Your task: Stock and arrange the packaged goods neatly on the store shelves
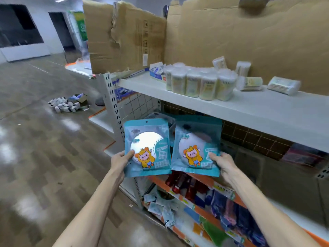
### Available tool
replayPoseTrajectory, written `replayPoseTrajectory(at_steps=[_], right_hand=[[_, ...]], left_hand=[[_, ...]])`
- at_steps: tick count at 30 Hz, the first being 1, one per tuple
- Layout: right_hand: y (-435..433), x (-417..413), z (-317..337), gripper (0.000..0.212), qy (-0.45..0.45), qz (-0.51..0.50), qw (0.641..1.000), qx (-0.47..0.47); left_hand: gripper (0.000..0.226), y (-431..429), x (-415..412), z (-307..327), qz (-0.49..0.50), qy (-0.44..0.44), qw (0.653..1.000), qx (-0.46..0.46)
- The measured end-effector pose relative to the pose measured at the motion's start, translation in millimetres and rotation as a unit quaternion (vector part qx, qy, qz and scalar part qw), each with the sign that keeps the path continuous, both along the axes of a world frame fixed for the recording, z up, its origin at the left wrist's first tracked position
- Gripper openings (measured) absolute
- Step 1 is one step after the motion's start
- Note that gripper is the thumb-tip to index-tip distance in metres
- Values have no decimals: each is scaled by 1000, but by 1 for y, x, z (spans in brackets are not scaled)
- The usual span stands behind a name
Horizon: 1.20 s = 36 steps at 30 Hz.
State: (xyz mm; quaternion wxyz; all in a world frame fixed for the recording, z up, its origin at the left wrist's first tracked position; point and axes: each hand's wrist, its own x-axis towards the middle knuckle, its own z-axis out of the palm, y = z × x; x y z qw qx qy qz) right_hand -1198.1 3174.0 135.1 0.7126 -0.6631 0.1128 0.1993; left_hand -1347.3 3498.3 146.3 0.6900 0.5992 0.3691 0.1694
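I hold two teal packets side by side in front of the shelving, each with a round white mirror and a yellow cartoon figure. My left hand (119,160) grips the left packet (146,147) by its lower left edge, thumb on the front. My right hand (222,163) grips the right packet (196,145) at its lower right edge. Both packets stand upright below the white upper shelf (249,111). Clear tubs of cotton swabs (199,82) stand grouped on that shelf.
Cardboard sheets (231,36) back the upper shelf. Flat wrapped packs (283,85) lie to the right of the tubs. Lower orange-edged shelves (204,196) hold red, blue and green packets. A pile of small boxes (66,104) lies on the wooden floor to the left.
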Motion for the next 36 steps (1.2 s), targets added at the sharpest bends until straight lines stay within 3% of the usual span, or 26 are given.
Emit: replayPoseTrajectory(at_steps=[9, 17, 22, 26, 28, 32, 36], right_hand=[[11, 41, 10, 37, 50, -30, 998, 30], [31, 71, 25, 29, 36, -50, 998, -5], [50, 84, 31, 36, 38, -76, 996, -12], [68, 93, 35, 36, 33, -97, 994, -29], [80, 95, 36, 36, 29, -114, 992, -43], [101, 90, 33, 10, 65, -135, 988, -42], [113, 80, 24, 19, 86, -153, 982, -70]], left_hand=[[20, 24, 75, 4, -17, 16, 1000, -7], [29, 54, 133, 11, -22, -13, 999, 27], [27, 79, 176, 21, -58, 13, 997, 55], [40, 101, 212, 25, -96, 40, 989, 103], [27, 107, 226, 27, -128, 49, 982, 128], [14, 116, 245, 24, -181, 65, 966, 170], [19, 131, 257, 19, -205, 106, 954, 193]])
